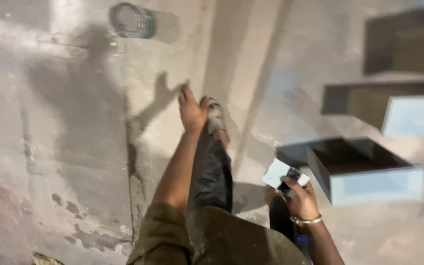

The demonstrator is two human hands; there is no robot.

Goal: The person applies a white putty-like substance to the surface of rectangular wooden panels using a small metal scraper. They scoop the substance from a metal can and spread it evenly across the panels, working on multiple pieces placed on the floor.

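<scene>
So, biggest thing in the shot is the bare concrete floor [74,147], grey and blotchy, with the person's shadow thrown across it. Over on the right sit three open boxes, pale blue outside and dark inside; the nearest box [364,172] is just beside the right hand, the other two are further back, well apart from it. Up top there's a roll of clear tape [132,20] lying on the floor, far from everything else.

The person looks mid-stride, one leg in dark dusty trousers out front with a sandalled foot [216,120] on the floor.

The left hand [191,112] swings forward empty, fingers loose and spread. The right hand [300,198], with a metal bangle [306,221] at the wrist, is closed around a small pale blue card [279,172] and something dark tucked with it, too blurry to tell what. Both are held up in the air, just left of the nearest box.

What could go wrong, I reckon: the grip on that card looks like fingertips only, so a swing of the arm could flick it to the floor. Also the boxes are low and close to the walking line, so a careless step could clip a corner.
</scene>
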